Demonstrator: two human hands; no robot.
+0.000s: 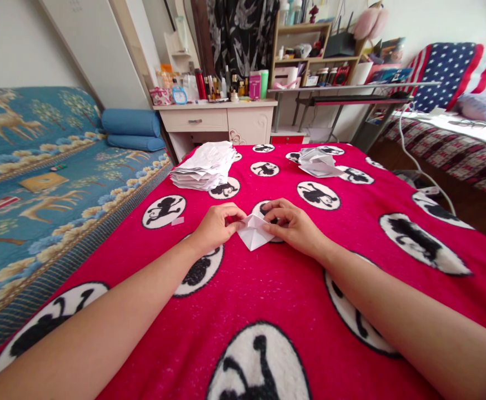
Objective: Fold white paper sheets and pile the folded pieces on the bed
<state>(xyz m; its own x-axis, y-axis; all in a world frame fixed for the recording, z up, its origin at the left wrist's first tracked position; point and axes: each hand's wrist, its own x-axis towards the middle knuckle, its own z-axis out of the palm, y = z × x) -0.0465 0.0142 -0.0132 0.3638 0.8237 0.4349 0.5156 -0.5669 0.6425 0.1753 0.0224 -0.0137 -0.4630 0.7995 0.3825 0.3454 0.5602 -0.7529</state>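
A small folded white paper (254, 233) lies on the red blanket (284, 289) with black-and-white round patches. My left hand (218, 226) pinches its left upper edge with closed fingers. My right hand (292, 223) pinches the right upper edge, fingers curled on the paper. Both forearms reach in from the bottom of the view. The paper's pointed corner faces me.
A stack of white paper sheets (204, 166) sits at the far left of the blanket. Some crumpled or folded white papers (317, 162) lie at the far middle. A blue patterned sofa (38, 189) is at left, a white dresser (218, 119) behind, a bed (455, 144) at right.
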